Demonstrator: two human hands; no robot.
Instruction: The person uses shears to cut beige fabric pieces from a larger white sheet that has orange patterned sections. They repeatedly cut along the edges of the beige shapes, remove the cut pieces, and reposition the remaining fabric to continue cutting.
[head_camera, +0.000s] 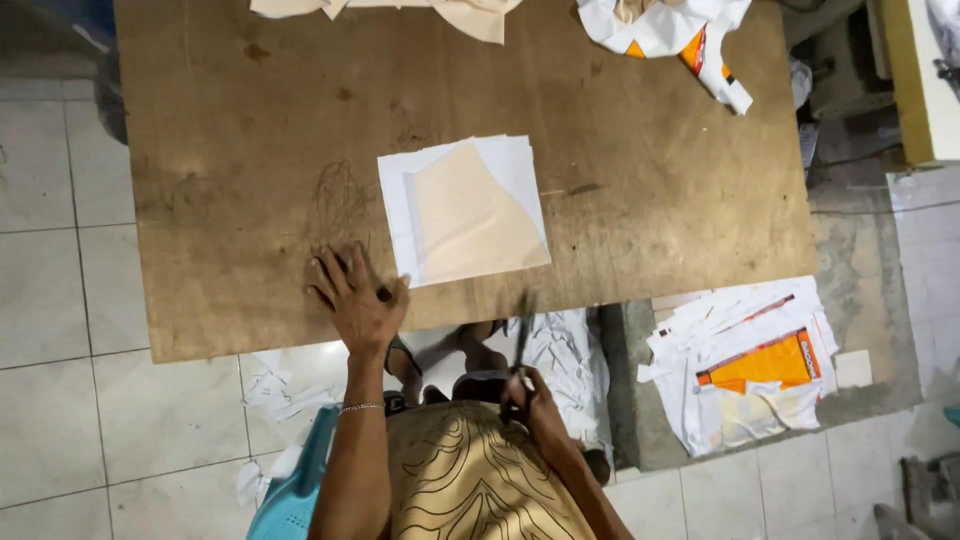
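Landmark: the brown table (250, 150). At its far edge lies a beige sheet (470, 12), and at its far right corner a crumpled white-and-orange wrapper (680, 28). On the floor right of the table sits a pile of white papers (740, 360) with an orange packet (765, 362). Paper scraps (275, 395) lie below its near-left edge, beside what may be a teal basket (295, 490).

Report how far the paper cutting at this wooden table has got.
Done: a squared stack of white and tan sheets lies on the wooden table, and offcuts litter the floor. In hand: the right hand holds scissors below the table edge, blades blurred; the left hand rests flat on the board beside the stack. Left: uncut tan pieces and crumpled white paper wait at the far edge.
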